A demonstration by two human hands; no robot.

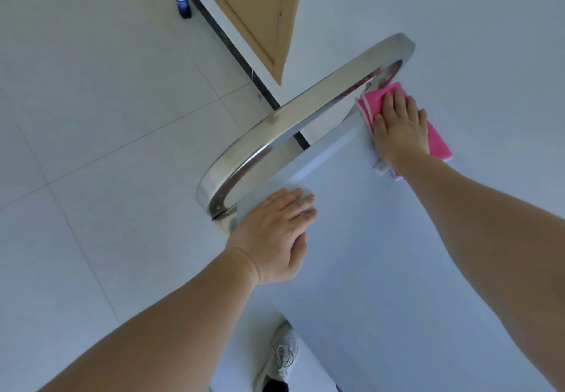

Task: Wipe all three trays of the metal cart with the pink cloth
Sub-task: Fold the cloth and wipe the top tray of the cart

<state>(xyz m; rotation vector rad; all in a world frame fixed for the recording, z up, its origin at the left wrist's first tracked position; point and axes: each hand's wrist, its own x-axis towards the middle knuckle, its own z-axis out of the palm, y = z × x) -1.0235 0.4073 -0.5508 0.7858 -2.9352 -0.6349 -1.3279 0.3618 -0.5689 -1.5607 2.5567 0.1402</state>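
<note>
Left hand (276, 232) flat, fingers together, on top tray (382, 238) by near end of cart handle (305, 107). Right hand (400, 125) spread, pressing folded pink cloth (437, 140) onto tray's far corner, below handle's far end.

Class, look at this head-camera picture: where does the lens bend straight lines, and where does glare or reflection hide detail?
Head view: the wide lens bows the cart's handle into an arc and curves the floor tile lines; the top tray reflects so evenly that its surface looks blank pale blue; the handle shows bright streaks and a pink reflection of the cloth under the right hand; the left hand is sharp.
</note>
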